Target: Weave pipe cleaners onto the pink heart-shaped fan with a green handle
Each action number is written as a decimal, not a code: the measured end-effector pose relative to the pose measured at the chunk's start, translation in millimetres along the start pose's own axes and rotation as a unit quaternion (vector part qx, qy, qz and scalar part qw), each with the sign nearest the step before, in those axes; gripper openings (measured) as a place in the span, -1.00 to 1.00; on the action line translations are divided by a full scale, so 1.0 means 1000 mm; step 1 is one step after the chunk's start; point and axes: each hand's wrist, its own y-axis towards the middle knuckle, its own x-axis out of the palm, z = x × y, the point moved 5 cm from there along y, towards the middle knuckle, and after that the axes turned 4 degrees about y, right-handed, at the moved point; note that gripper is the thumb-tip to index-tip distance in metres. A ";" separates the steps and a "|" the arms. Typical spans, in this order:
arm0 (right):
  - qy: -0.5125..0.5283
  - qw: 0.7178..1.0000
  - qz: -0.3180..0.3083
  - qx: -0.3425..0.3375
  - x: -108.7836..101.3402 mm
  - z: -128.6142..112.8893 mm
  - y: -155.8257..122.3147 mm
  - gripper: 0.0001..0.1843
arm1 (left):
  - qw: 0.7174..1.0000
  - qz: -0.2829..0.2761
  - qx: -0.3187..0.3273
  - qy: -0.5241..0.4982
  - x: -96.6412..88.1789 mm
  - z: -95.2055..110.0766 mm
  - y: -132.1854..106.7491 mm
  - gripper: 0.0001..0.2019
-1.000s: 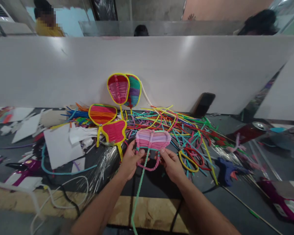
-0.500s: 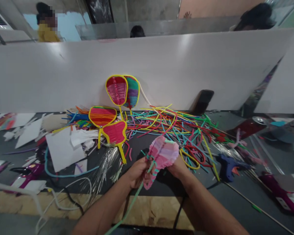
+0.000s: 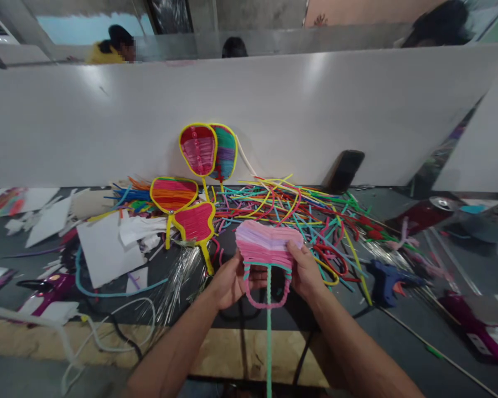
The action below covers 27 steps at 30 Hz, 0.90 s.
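- Near the centre of the frame, I have the pink-and-lilac woven piece (image 3: 269,243) raised above the table, its green stem (image 3: 269,342) running to the bottom edge.
- The left hand (image 3: 230,282) is part-curled, holding its left side, fingers behind; the right hand (image 3: 307,271) pinches its right side, thumb in front.
- Coloured pipe cleaners (image 3: 274,204) clutter the dark tabletop (image 3: 419,367); a blue glue gun (image 3: 384,282) lies mid-right.
- Behind, a phone (image 3: 345,171) leans against the white panel (image 3: 108,121).
- Upper left, a person (image 3: 103,54) in yellow, seemingly bent forward.

Head view: forward, tilted down
Dark matte tabletop (image 3: 377,331): close below
Glossy white upright panel (image 3: 299,121): straight ahead, farther
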 end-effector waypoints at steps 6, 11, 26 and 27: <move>-0.016 1.000 0.016 -0.011 0.003 0.000 -0.001 -0.67 | 0.992 0.023 0.096 0.082 0.003 0.013 -0.003 -0.54; -0.052 0.998 -0.024 -0.017 0.002 0.007 0.001 -0.68 | 0.979 0.115 0.110 0.130 -0.007 0.013 -0.003 -0.57; -0.479 0.841 -0.082 -0.239 0.011 -0.052 0.002 -0.81 | 0.941 0.234 0.241 0.038 -0.054 0.056 0.004 -0.63; -0.510 0.825 -0.088 -0.229 0.011 -0.060 0.008 -0.80 | 0.941 0.234 0.242 0.034 -0.054 0.056 0.004 -0.63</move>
